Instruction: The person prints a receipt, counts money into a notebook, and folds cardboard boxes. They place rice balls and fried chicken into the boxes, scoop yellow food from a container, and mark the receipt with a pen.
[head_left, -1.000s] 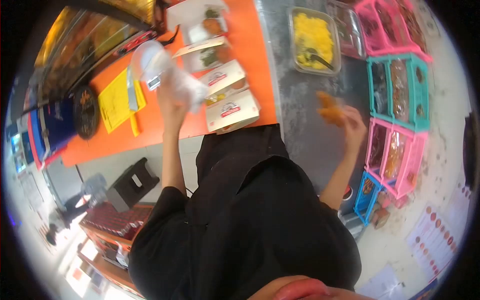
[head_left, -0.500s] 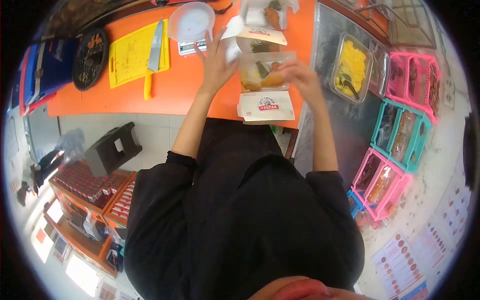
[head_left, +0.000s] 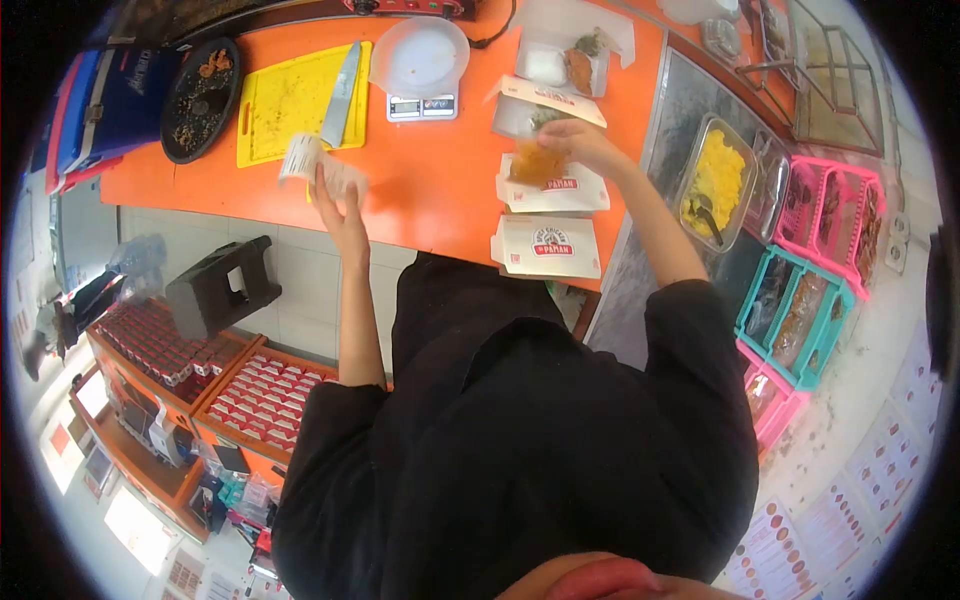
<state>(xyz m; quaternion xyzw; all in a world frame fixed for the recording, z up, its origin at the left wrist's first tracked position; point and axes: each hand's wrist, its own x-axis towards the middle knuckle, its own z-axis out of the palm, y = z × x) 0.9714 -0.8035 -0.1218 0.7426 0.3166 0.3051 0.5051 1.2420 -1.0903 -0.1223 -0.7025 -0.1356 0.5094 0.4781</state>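
Observation:
My left hand holds a curled strip of printed white paper over the table's front edge, near the knife on a yellow cutting board. My right hand pinches a small clear bag with orange-yellow contents. The bag hangs over a row of white takeaway boxes. At the back, an open box contains something white, a brown fried piece and greens. Nearer me are a printed lid and another printed box lid. My right hand and the bag partly hide the middle box.
A kitchen scale bears a translucent bowl. Left of the board sits a black pan with food bits. On the right are a tub of yellow food with a spoon, and pink and teal baskets.
My left hand has moved left, away from the boxes, with the paper. My right hand now holds the bag raised above the boxes. The view has shifted slightly.

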